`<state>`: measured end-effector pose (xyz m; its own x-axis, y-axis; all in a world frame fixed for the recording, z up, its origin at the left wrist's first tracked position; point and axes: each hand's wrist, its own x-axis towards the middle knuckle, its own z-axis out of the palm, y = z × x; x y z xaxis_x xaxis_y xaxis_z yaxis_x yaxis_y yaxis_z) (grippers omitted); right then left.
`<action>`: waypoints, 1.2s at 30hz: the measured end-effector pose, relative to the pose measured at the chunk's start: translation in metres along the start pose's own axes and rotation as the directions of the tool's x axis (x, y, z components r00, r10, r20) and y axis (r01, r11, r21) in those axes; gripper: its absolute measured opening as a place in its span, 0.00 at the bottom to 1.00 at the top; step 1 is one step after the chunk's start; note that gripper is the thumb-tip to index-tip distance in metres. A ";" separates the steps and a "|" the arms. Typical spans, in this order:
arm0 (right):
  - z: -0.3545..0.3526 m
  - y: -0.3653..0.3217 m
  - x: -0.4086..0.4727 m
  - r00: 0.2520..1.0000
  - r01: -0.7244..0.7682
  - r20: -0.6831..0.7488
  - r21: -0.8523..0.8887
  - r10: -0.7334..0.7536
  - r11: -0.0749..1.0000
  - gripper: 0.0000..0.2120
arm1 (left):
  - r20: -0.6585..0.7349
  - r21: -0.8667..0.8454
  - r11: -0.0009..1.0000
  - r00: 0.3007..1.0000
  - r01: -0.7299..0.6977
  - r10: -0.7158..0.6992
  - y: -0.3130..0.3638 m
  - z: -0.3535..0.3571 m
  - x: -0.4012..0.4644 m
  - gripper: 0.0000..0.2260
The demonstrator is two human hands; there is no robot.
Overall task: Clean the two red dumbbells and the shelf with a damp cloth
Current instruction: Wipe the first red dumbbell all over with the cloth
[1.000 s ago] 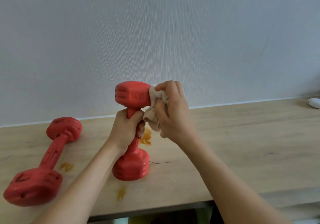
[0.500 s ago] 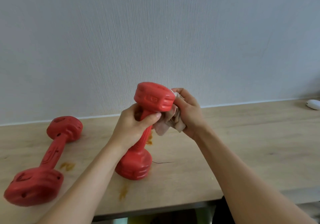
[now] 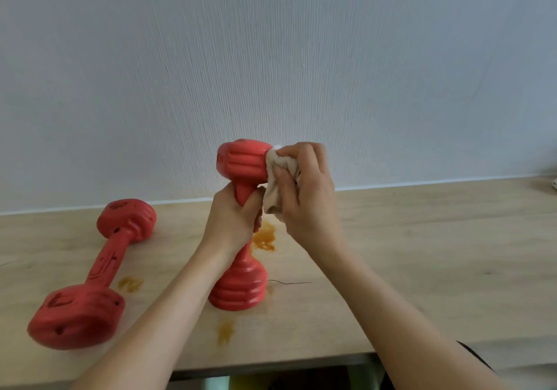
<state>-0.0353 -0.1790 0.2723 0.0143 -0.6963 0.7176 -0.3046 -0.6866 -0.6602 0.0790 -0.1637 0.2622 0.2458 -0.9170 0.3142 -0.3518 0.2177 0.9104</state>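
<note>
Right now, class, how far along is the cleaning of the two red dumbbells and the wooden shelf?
Nothing is visibly finished. In hand: the left hand grips the upright red dumbbell while the right hand presses a beige cloth against its top head. Left: the lying red dumbbell is untouched, and orange stains mark the light wooden shelf.

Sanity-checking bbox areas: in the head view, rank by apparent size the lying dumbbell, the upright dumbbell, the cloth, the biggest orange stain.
1. Lying dumbbell: largest, though it is nearer the camera, so its lead over the next one is unsure.
2. Upright dumbbell: partly hidden by the left hand.
3. Cloth: bunched in the right hand.
4. Orange stain: smallest.
</note>
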 end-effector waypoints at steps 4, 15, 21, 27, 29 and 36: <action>-0.007 0.014 0.011 0.970 -0.243 0.009 0.053 0.243 0.969 0.05 | 0.008 -0.012 1.000 1.000 -0.004 0.004 0.003 0.006 -0.004 0.13; -0.018 -0.019 0.007 0.991 -0.072 0.102 -0.142 0.087 0.987 0.10 | -0.021 0.007 1.000 1.000 0.010 -0.010 0.006 0.008 -0.004 0.10; -0.019 0.010 0.016 0.924 -0.336 0.172 -0.068 0.343 0.939 0.07 | 0.017 0.018 1.000 1.000 -0.002 0.002 0.005 0.006 -0.006 0.12; -0.016 -0.017 0.002 0.976 -0.127 0.165 -0.114 0.145 0.985 0.06 | -0.029 -0.009 1.000 0.999 0.025 -0.025 0.003 0.002 -0.003 0.11; -0.016 -0.027 -0.002 0.981 -0.028 0.182 -0.170 0.059 0.985 0.08 | -0.037 -0.032 0.999 0.999 0.030 -0.031 0.004 0.003 -0.003 0.10; -0.019 -0.012 0.007 0.977 -0.122 0.157 -0.141 0.144 0.982 0.07 | -0.027 -0.023 0.999 0.999 0.045 -0.046 0.003 0.004 -0.002 0.10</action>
<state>-0.0497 -0.1721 0.2894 0.1197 -0.8118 0.5716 -0.4357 -0.5603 -0.7045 0.0733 -0.1627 0.2635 0.2860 -0.9166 0.2795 -0.3192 0.1839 0.9297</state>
